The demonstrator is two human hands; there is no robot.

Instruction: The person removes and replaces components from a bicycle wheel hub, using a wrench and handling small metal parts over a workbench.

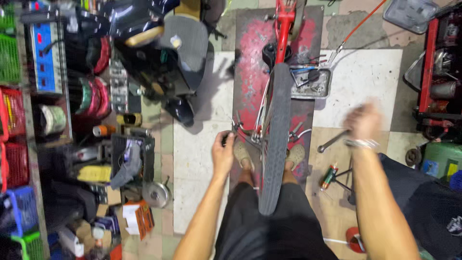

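Bare arms, dark shorts
No sleeves; metal bracelet on the right wrist, tan shoes on both feet.

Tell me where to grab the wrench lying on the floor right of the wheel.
Grip the wrench around the middle of its thin shaft, coming from above. It lies flat on the tile, slanted, its ring end low left; its upper end is hidden by the blurred right hand.
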